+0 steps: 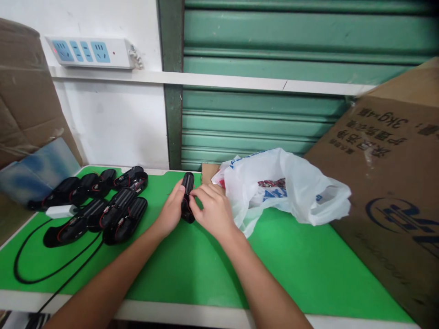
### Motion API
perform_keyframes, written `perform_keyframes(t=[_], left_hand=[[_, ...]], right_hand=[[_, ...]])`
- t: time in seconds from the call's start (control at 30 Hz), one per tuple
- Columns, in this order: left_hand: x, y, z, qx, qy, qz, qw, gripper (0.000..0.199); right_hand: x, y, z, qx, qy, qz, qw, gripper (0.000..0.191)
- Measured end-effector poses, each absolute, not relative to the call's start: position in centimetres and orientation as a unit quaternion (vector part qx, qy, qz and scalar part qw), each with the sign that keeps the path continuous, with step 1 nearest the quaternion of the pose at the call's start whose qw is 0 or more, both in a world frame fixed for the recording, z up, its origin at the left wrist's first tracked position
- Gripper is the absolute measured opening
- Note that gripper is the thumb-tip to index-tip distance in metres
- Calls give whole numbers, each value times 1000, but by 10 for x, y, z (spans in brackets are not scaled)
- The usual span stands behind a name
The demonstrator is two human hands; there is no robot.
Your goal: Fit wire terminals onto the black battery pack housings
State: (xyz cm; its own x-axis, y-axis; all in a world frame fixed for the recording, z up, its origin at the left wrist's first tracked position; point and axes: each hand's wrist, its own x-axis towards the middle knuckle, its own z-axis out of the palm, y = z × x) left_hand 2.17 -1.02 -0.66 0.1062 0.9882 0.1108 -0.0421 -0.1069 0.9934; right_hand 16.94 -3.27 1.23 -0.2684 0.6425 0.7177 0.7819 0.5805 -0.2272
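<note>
Upright over the green table mat (192, 269), a black plastic device housing (187, 183) with a thin red wire along its side is gripped by my left hand (170, 211). My left thumb lies along its left edge. My right hand (213, 209) reaches in from the other side, thumb and forefinger pinched together against the housing's right side. Whatever is between those fingertips is too small to make out. To the left lie several similar black housings (118, 208), some showing red wires.
A white plastic bag (295, 192) with red-patterned contents sits right of my hands. Cardboard boxes stand at the right (380, 183) and left (27, 87). A black cable (20, 274) with a white adapter (61, 210) crosses the left side. A power strip (91, 52) hangs on the wall.
</note>
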Motion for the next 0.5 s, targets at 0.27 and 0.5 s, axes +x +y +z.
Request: perform_keyframes(t=[0.27,0.5], left_hand=[[23,-14,-4,580,421,490,496,61],[22,-12,-11,596,404,482,500,61]], right_hand=[[172,-31,9,-443,-810,-79,375,20],[172,-31,9,-426,-827,-98,354,24]])
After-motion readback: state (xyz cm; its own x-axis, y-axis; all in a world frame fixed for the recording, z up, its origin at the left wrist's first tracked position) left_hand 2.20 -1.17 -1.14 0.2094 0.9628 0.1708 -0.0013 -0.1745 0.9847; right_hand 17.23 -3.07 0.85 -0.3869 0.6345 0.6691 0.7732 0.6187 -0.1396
